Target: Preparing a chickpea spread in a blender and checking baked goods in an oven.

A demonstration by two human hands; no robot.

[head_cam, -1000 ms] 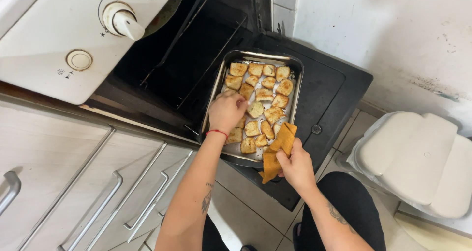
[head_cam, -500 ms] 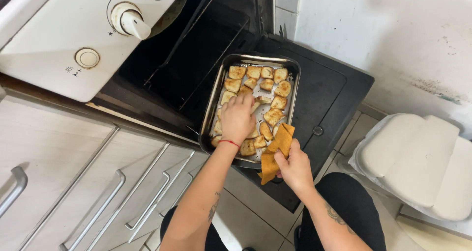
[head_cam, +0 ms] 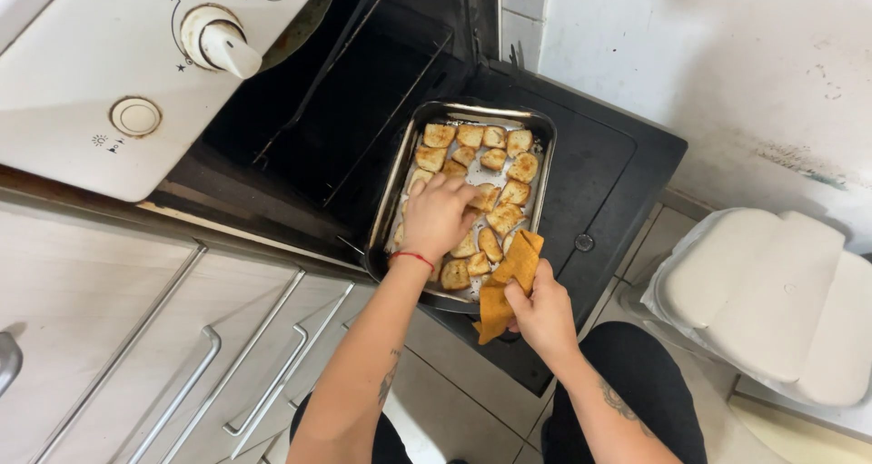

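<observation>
At the far left of the frame run pale drawer fronts (head_cam: 136,355) with long metal bar handles (head_cam: 186,387), and above them, in the upper left, the white oven control panel (head_cam: 100,74) with a cream knob (head_cam: 216,42) and a round push button (head_cam: 135,116). Moving right, the dark oven cavity (head_cam: 363,92) stands open and its black door (head_cam: 599,182) lies folded down flat, carrying a dark metal baking tray (head_cam: 381,205) lined with pale paper. The tray is filled with golden-brown toasted bread pieces (head_cam: 495,151), browned on their upper faces as far as can be seen. The left hand (head_cam: 438,217), a red cord at its wrist, is spread palm-down in the middle of the tray, fingers curled over pieces in the left and centre; whether it grips one cannot be told. Judging by this, the bread looks baked and the tray is already out on the door, with the pieces being handled or turned and none removed yet. Just right, the right hand (head_cam: 543,311) is closed around an orange-yellow cloth (head_cam: 509,282), pinching the tray's near rim through it. At the right edge sits a white lidded bin (head_cam: 772,301) on the tiled floor (head_cam: 654,237).
</observation>
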